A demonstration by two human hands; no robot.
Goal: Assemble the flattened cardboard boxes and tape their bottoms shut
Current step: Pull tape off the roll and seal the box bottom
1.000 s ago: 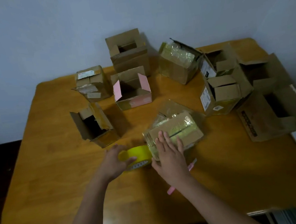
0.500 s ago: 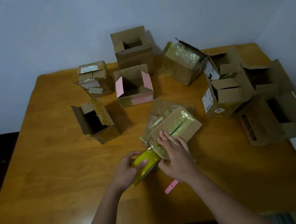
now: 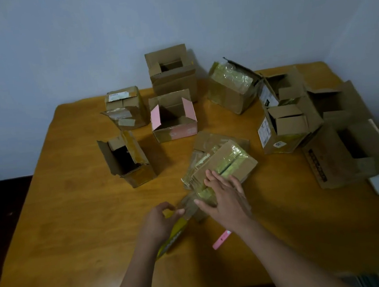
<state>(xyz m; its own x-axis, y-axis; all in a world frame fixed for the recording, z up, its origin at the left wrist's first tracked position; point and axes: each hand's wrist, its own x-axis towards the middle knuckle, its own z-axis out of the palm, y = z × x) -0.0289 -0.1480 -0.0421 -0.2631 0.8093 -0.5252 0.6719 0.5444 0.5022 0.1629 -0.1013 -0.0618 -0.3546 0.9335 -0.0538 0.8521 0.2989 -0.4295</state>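
A small cardboard box (image 3: pixel 227 160) lies bottom-up near the middle of the wooden table (image 3: pixel 76 223), its seam covered with shiny yellowish tape. My right hand (image 3: pixel 224 198) lies flat with straight fingers on the box's near end, pressing the tape down. My left hand (image 3: pixel 159 222) grips the yellow tape roll (image 3: pixel 172 237), which sits a short way off the box's near corner. A clear strip of tape (image 3: pixel 187 207) stretches from the roll to the box.
Several assembled boxes stand around the back: a side-lying box (image 3: pixel 127 160), a pink-flapped box (image 3: pixel 173 119), a tall box (image 3: pixel 172 75), a taped box (image 3: pixel 232 88) and open boxes (image 3: pixel 284 129) at right. A pink cutter (image 3: pixel 221 239) lies under my right forearm.
My left hand has drawn the tape roll back toward me, away from the box, stretching out a strip of tape. My right hand has slid down onto the box's near end.
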